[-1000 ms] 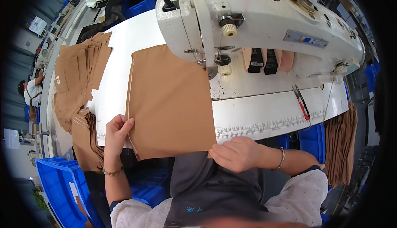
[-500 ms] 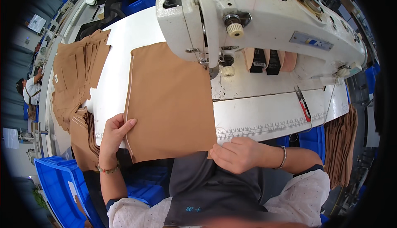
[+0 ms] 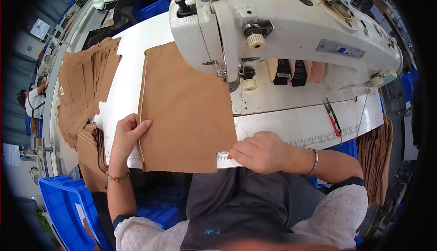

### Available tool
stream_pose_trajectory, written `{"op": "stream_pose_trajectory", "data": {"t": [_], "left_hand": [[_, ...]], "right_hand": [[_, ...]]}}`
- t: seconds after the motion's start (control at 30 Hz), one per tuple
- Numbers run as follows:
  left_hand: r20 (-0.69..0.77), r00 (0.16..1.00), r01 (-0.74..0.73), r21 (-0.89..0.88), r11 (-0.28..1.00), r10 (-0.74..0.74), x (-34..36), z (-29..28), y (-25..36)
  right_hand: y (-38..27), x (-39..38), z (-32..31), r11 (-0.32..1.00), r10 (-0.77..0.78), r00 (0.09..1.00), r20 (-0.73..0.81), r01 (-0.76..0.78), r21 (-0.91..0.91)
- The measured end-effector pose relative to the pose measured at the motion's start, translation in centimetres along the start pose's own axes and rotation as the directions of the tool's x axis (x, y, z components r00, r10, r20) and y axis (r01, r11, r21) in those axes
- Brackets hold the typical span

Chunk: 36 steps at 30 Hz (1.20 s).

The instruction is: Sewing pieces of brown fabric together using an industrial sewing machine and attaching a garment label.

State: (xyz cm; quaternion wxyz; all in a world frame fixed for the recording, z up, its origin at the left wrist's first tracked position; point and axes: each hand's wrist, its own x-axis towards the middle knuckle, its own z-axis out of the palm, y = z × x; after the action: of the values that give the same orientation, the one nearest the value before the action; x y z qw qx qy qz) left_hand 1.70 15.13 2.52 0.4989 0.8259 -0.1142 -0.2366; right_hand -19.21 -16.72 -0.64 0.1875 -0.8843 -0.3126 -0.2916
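A flat brown fabric panel (image 3: 186, 114) lies on the white machine table, its upper right part under the head of a sewing machine (image 3: 218, 32). My left hand (image 3: 129, 132) grips the panel's left edge, thumb on top, beside a pale strip running along that edge. At the panel's lower right corner, where a square notch shows the table's ruler, my right hand (image 3: 259, 152) is closed in a pinch. A small bit of brown fabric shows at its fingertips; whether it joins the panel I cannot tell.
Stacked brown fabric pieces (image 3: 86, 87) lie at the left. Red-handled thread snips (image 3: 334, 119) rest right of the needle area, below rolled labels (image 3: 291, 71). A blue bin (image 3: 68, 205) stands at lower left; brown pieces (image 3: 375, 160) hang at far right.
My right hand has moved up slightly at the lower right corner, and the square notch there has come into view. The panel's lower edge sits a little higher; my left hand keeps its grip.
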Motion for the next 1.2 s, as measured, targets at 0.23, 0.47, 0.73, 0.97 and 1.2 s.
{"op": "stream_pose_trajectory", "data": {"t": [0.23,0.47,0.73,0.97,1.2], "left_hand": [[-0.021,1.0,-0.009,0.075,0.997,0.011,2.8,-0.1,0.5],[-0.07,0.996,-0.034,0.219,0.975,0.05,5.7,-0.1,1.5],[-0.103,0.987,-0.087,0.283,0.955,0.12,8.5,0.1,2.5],[-0.115,0.981,-0.101,0.371,0.923,0.154,11.2,0.3,4.1],[-0.028,0.681,-0.325,0.884,0.337,0.732,8.4,5.2,7.2]], "right_hand": [[2.4,0.7,0.1,1.0,0.011,0.994,0.106,-0.01,-0.005],[4.5,1.7,1.0,0.997,0.075,0.992,0.099,-0.076,0.007],[6.5,2.6,1.8,0.993,0.12,0.992,0.033,-0.12,-0.004],[8.0,2.9,2.7,0.982,0.184,0.983,0.008,-0.184,-0.052],[8.4,3.2,3.0,0.975,0.223,0.975,-0.012,-0.224,-0.013]]}}
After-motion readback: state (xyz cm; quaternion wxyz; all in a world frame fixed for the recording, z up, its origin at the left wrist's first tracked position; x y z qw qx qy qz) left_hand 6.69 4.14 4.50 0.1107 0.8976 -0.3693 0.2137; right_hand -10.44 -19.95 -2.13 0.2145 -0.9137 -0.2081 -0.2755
